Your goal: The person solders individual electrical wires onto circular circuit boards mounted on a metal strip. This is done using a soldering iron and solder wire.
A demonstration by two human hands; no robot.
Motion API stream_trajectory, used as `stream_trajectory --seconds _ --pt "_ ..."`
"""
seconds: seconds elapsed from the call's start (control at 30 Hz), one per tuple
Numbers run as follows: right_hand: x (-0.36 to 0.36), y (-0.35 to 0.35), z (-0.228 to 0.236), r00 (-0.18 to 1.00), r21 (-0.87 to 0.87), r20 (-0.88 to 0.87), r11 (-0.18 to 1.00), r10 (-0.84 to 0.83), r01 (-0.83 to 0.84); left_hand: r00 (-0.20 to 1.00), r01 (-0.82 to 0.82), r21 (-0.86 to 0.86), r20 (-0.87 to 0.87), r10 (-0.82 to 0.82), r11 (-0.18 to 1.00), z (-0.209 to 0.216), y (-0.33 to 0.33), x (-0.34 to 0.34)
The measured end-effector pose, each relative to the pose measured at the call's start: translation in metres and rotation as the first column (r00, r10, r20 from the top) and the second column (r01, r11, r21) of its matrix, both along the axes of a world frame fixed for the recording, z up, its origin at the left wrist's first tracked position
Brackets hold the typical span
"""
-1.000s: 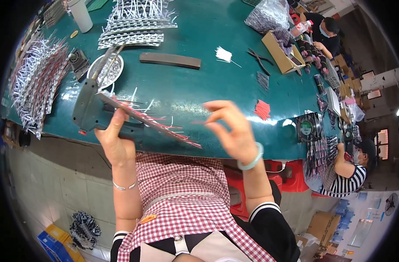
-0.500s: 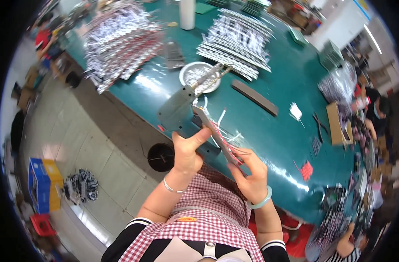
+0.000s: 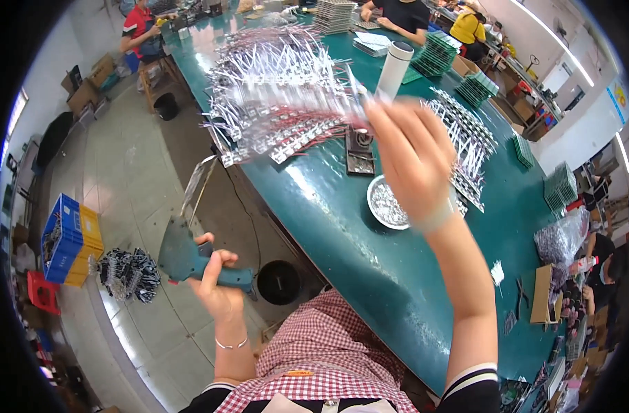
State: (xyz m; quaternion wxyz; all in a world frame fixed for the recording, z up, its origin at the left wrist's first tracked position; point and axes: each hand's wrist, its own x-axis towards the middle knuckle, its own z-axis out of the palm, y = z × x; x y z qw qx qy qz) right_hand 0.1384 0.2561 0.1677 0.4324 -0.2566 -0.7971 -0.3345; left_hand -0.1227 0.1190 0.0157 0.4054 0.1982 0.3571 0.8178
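Note:
A dark green, pistol-shaped soldering gun [image 3: 179,249] with two long thin metal prongs is in my left hand [image 3: 220,289]. My fingers wrap its handle, and the prongs point up over the floor, left of the table edge. My right hand [image 3: 412,162] is raised over the far part of the table, fingers pinched on a strip with wires [image 3: 307,110]. Motion smears this strip, and it reaches left over a large pile of wired strips [image 3: 273,65]. Below my right hand stands a white bowl [image 3: 378,217] of small pale pieces.
The green table [image 3: 342,275] holds a white flask [image 3: 395,69], a small dark stand [image 3: 360,153], a second pile of strips [image 3: 476,138] and pliers [image 3: 521,297]. A black bucket [image 3: 278,283] stands on the floor by the table. Co-workers sit at the far side.
My left hand has carried the soldering gun left, off the table. My right hand has moved up and away with the strip, from beside the gun to the left pile. The view has shifted too.

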Motion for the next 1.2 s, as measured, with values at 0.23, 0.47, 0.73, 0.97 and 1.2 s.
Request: stream_trajectory --seconds 0.23,0.47,0.73,0.97,1.2 --pt "-0.009 0.158 -0.066 0.981 -0.248 -0.002 0.950 -0.195 0.189 0.997 -0.060 -0.044 -0.059 0.057 0.997 -0.019 -0.005 -0.022" --pt "0.148 0.077 -0.161 0.804 -0.594 -0.164 0.708 -0.571 0.381 0.983 -0.004 -0.098 -0.184 -0.014 0.995 -0.029 0.016 -0.018" --pt "0.287 0.058 -0.169 0.577 -0.811 0.298 0.117 -0.760 0.573 0.852 0.280 0.013 -0.464 -0.243 0.960 -0.001 0.053 -0.001" --pt "0.318 0.064 -0.169 0.693 -0.906 0.114 0.212 -0.712 0.366 0.757 0.166 0.367 -0.643 0.120 0.915 0.123 0.061 -0.061" --pt "0.300 0.028 -0.152 0.783 -0.896 -0.073 0.385 -0.618 0.220 0.802 0.309 0.315 -0.594 -0.067 0.897 0.109 0.036 -0.032"
